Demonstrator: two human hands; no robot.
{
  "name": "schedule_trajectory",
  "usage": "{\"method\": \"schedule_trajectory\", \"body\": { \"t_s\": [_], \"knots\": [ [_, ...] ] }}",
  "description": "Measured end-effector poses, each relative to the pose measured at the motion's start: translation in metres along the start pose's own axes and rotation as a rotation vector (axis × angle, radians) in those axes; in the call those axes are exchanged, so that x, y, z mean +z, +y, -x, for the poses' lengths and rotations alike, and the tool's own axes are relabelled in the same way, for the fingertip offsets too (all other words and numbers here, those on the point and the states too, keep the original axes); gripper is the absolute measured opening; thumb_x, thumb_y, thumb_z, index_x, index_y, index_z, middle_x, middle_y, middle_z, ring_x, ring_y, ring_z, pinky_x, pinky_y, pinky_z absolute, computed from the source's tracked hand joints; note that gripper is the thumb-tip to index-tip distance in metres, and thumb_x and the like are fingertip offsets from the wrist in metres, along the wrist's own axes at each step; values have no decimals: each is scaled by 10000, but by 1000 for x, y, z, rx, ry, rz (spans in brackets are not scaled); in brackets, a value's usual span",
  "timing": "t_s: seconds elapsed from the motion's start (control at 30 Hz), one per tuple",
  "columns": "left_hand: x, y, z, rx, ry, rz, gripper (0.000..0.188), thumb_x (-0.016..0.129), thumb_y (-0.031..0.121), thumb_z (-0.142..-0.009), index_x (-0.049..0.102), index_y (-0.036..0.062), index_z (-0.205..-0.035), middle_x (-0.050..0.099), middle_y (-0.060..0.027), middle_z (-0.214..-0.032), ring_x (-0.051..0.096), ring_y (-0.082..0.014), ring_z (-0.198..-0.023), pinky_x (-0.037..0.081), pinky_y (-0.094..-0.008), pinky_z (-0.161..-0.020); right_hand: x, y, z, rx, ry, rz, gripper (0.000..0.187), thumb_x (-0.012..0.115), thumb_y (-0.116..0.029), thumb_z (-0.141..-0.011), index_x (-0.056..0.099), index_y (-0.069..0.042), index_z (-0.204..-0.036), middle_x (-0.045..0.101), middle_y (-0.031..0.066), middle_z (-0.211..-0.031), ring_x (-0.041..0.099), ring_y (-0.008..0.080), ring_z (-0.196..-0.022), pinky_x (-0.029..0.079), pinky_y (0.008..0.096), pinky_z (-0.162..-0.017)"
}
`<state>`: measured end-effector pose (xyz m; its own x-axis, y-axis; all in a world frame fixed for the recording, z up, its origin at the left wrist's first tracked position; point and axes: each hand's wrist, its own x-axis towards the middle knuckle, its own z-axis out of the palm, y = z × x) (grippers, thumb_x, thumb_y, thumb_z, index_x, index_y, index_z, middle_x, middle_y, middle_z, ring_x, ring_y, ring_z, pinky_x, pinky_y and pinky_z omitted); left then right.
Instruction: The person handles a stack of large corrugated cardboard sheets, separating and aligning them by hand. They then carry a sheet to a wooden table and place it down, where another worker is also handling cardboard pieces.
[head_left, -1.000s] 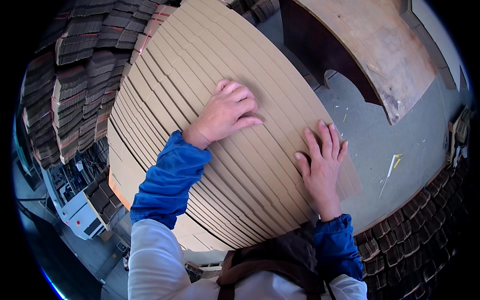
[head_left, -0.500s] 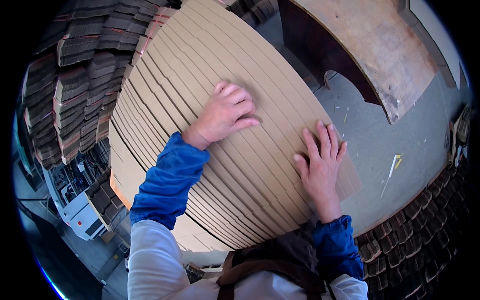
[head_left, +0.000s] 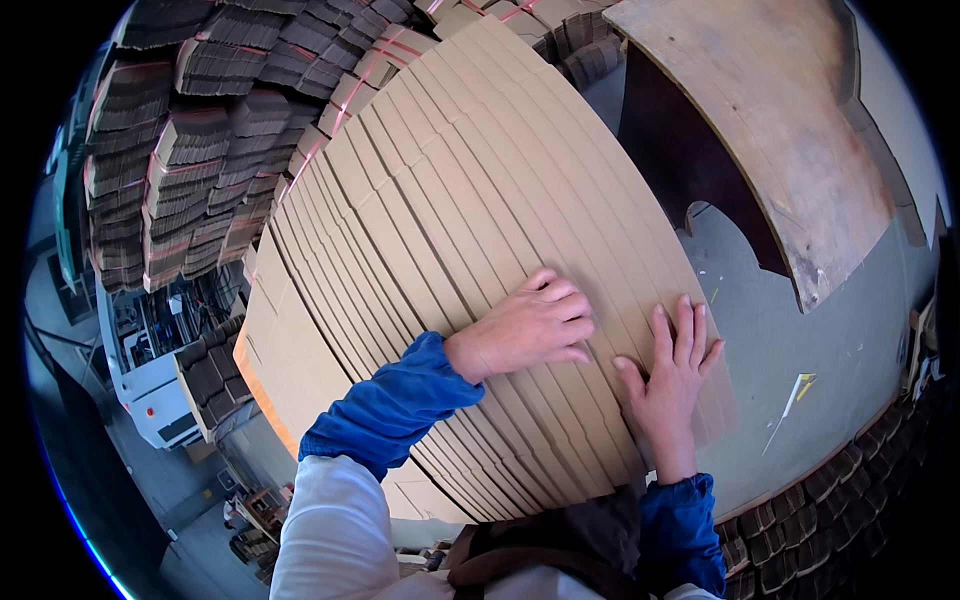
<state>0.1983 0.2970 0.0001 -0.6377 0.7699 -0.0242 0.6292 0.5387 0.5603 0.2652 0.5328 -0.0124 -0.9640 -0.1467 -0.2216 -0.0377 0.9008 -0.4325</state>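
A broad fan of flat brown cardboard sheets lies before me, overlapping like shingles with creased edges. My left hand rests on the sheets right of their middle, its fingers loosely bent and the thumb apart. Its fingertips touch the cardboard, and no sheet shows gripped between them. Flat on the outermost sheet near the right edge is my right hand, fingers stretched and spread. A narrow gap of cardboard separates the two hands.
Strapped bundles of dark cardboard are piled at the far left. A worn wooden board on a dark curved support stands at the far right. More stacked cardboard lines the lower right. Left of the sheets is a white machine.
My left hand has slid right and toward me across the sheets, closer to my right hand. The right hand keeps its place at the edge. The whole view has shifted somewhat.
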Motion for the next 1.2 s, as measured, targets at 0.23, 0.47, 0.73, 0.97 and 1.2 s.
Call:
{"method": "schedule_trajectory", "body": {
  "t_s": [0.23,0.47,0.73,0.97,1.2],
  "knots": [
    [4,-1,4,-1,-1,-20,305,755,368,-776,577,147,-888,533,-8,-979,515,-199,-1006,388,-392,-938,0,-1,2,-4,-2,5,713,691,-429,-842,459,-117,-1440,281,141,-1584,184,379,-1484,77,708,-1120],
    [4,-2,4,-5,-1,10,307,749,382,-779,583,148,-889,535,1,-971,517,-195,-998,387,-383,-930,2,0,2,-2,-2,-1,719,697,-434,-837,463,-121,-1440,281,139,-1585,181,376,-1486,71,706,-1122],
    [4,-3,7,-8,14,44,309,743,387,-779,589,149,-903,531,2,-968,516,-197,-988,390,-382,-918,2,-1,2,-1,0,-4,731,706,-436,-826,463,-127,-1443,280,137,-1586,177,367,-1489,66,695,-1129],
    [8,-2,6,-3,4,-26,323,764,394,-758,604,154,-902,544,3,-971,512,-206,-984,380,-388,-937,-4,-2,0,-8,-9,-23,710,703,-397,-841,455,-123,-1447,287,144,-1583,191,366,-1487,69,677,-1139],
    [8,-1,3,-36,12,16,306,764,359,-767,601,131,-891,560,-12,-979,506,-230,-1022,375,-399,-963,0,-9,29,-33,-39,-100,703,708,-382,-843,452,-144,-1453,278,120,-1593,206,354,-1486,91,691,-1128]
  ]
}}
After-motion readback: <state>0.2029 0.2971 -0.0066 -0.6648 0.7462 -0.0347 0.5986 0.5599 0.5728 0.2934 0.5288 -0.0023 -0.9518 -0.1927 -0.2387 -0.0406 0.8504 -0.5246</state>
